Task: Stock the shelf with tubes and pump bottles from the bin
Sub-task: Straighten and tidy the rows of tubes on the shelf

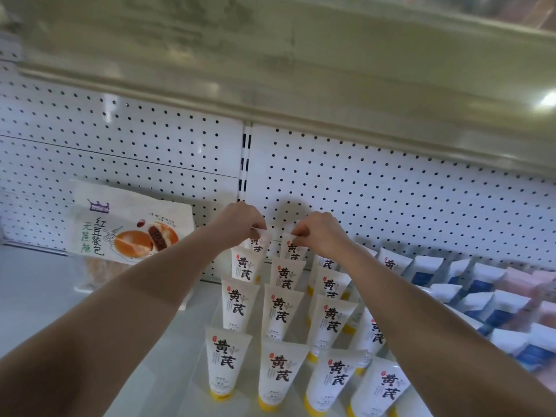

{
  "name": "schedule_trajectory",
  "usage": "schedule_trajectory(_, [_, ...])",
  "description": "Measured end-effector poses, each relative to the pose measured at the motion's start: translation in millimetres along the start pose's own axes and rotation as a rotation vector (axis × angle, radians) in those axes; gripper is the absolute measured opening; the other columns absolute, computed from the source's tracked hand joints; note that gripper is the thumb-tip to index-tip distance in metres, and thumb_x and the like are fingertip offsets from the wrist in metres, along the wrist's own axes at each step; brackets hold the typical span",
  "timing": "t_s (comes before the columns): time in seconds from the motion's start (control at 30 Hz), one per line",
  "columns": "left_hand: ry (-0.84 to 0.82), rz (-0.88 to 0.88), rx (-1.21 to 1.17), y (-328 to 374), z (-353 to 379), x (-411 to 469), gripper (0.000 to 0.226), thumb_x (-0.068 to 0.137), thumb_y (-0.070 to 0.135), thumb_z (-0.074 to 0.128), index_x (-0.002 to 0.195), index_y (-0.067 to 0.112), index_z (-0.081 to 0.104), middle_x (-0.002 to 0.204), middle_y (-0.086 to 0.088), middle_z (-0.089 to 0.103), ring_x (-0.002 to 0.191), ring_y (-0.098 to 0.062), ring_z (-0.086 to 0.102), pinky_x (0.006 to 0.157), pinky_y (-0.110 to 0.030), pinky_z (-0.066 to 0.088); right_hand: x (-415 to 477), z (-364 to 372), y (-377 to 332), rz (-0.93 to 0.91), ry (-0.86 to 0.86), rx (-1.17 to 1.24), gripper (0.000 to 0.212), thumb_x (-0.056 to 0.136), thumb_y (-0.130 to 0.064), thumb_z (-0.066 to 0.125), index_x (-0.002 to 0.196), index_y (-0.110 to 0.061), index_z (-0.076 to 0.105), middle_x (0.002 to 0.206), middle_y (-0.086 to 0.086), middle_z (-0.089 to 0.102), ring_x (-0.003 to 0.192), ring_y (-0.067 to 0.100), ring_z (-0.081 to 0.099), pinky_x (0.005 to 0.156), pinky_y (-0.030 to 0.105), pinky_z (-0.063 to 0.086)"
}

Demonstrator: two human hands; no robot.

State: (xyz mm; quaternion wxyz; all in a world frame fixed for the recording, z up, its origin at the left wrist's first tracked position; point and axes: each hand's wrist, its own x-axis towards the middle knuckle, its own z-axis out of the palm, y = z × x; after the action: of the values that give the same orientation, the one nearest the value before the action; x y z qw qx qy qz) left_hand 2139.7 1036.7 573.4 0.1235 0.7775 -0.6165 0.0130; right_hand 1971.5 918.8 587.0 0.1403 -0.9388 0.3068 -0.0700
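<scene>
Tubes (281,314) stand cap-down in rows on the shelf (45,296), white bodies on yellow caps, running from the near edge to the pegboard back panel (391,191). Your left hand (240,219) pinches the flat crimp of the far tube in the left row (259,242), fingers curled tight on it; your right hand (320,233) pinches the crimp of the far tube in the next row (294,251) the same way. The bin is out of view.

To finish this step well, set each tube down squarely on its cap, just behind the one in front, label facing you, and loosen the pinch only once it stands by itself. A tilted tube at the far end would likely topple its row.

Each tube reads 黄芪 in large black characters; the small print beneath is too fine to read. Left, the bread bag (126,233) reads 红豆餐包 and, in green, 无蔗糖. Right, the blue-and-white packs (481,284) are too blurred to read.
</scene>
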Motion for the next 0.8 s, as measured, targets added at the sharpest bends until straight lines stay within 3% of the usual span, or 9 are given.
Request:
schedule_trajectory(0.17, [-0.004, -0.033, -0.034, -10, -1, -5, 0.012, 0.084, 0.012, 0.069, 0.095, 0.015, 0.074, 0.090, 0.000, 0.072, 0.085, -0.019, 0.067, 0.081, -0.034, 0.053, 1, 3, -7, -0.038, -0.012, 0.002, 0.015, 0.086, -0.020, 0.071, 0.099, -0.023, 0.076, 0.096, -0.004, 0.073, 0.092, 0.014, 0.066, 0.090, 0.035, 0.053])
schedule_trajectory(0.4, [-0.017, -0.057, -0.073, -14, -1, -9, 0.016, 0.085, 0.013, 0.068, 0.098, 0.018, 0.074, 0.093, 0.001, 0.072, 0.085, -0.018, 0.068, 0.082, -0.036, 0.054, 1, 3, -9, -0.054, -0.021, 0.013, 0.015, 0.086, -0.019, 0.070, 0.099, -0.023, 0.076, 0.093, -0.005, 0.073, 0.090, 0.013, 0.065, 0.089, 0.034, 0.053])
schedule_trajectory(0.57, [-0.006, -0.036, -0.089, -9, -1, -12, 0.020, 0.086, 0.015, 0.067, 0.105, 0.017, 0.073, 0.103, 0.002, 0.071, 0.096, -0.019, 0.065, 0.087, -0.036, 0.050, -2, 1, -8, -0.070, -0.052, 0.040, 0.018, 0.089, -0.019, 0.068, 0.106, -0.023, 0.074, 0.102, -0.004, 0.072, 0.099, 0.013, 0.064, 0.093, 0.032, 0.051])
schedule_trajectory(0.8, [0.060, 0.021, -0.127, 13, -9, -2, 0.027, 0.089, 0.030, 0.066, 0.115, 0.022, 0.069, 0.112, 0.006, 0.070, 0.103, -0.012, 0.063, 0.092, -0.029, 0.046, -15, -18, 15, -0.079, 0.061, 0.115, 0.021, 0.093, -0.021, 0.063, 0.112, -0.021, 0.072, 0.112, -0.007, 0.069, 0.103, 0.009, 0.061, 0.087, 0.019, 0.040])
